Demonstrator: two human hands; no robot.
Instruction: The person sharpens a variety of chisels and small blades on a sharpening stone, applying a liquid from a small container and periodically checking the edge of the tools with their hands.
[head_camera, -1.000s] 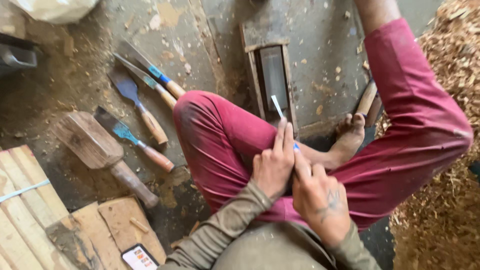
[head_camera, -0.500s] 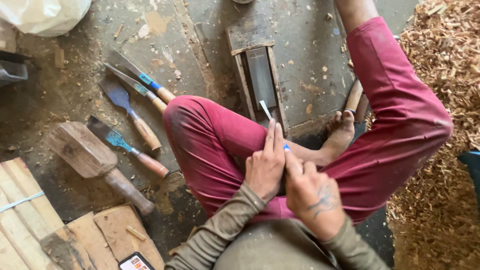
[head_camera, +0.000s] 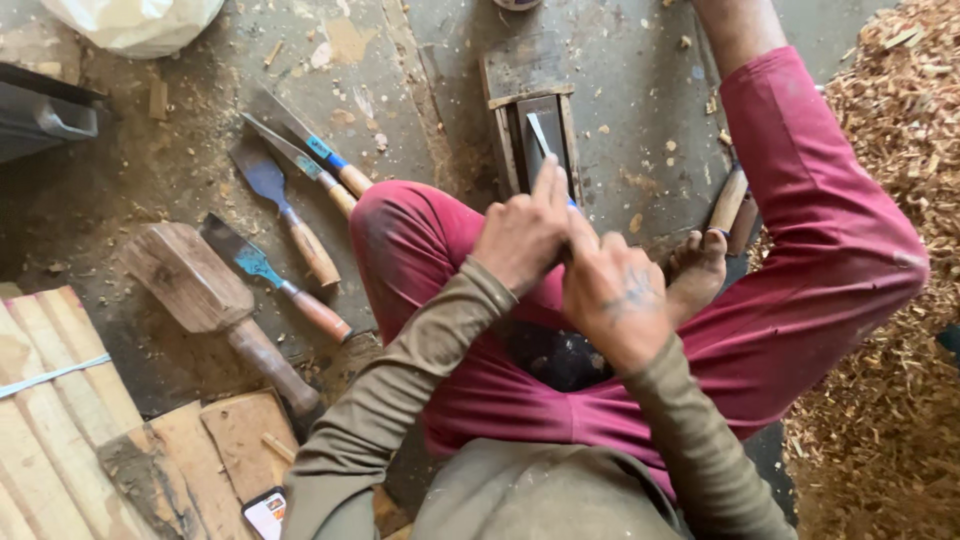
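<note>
Hands meet over the sharpening stone (head_camera: 545, 140): your left hand (head_camera: 520, 235) and right hand (head_camera: 612, 292) clasp a chisel (head_camera: 541, 136), pressing its blade flat against the stone.

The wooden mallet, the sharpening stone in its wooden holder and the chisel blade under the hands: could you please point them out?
wooden mallet (head_camera: 185, 277), head view, on its block head.
sharpening stone (head_camera: 545, 125), head view, on its dark face.
chisel blade (head_camera: 537, 131), head view, on the bare metal tip.

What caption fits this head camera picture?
Both hands, left hand and right hand, hold a chisel on a sharpening stone.
</note>
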